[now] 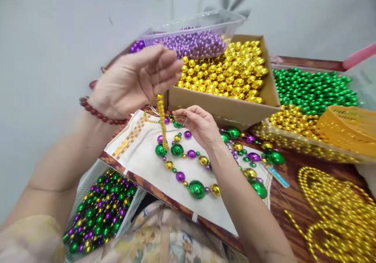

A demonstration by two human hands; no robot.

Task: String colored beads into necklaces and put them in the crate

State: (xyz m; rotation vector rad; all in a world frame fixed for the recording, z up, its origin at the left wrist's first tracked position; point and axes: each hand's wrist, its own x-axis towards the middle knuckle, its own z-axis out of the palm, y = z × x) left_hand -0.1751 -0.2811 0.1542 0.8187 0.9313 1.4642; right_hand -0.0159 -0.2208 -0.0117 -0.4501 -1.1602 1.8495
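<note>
My left hand [138, 79] is raised, palm toward me, with a dark red bead bracelet at the wrist. From its loosely curled fingers a strand of small gold beads [162, 122] hangs by a fine thread. Lower and to the right, my right hand [201, 126] has thumb and forefinger pinched on what looks like thin thread [185, 121]. Below both lies a necklace of green, purple and gold balls, with a large green ball [196, 189] near the front, on a white cloth [141, 145]. A small gold bead loop [149, 117] rests at the cloth's far edge.
Behind stand a cardboard box [220, 105] of gold beads and a clear tub [199, 24] of purple beads. Green beads [314, 89], an orange basket [349, 128] and gold strands [343, 216] occupy the right. A white crate [132, 212] of mixed beads is lower left.
</note>
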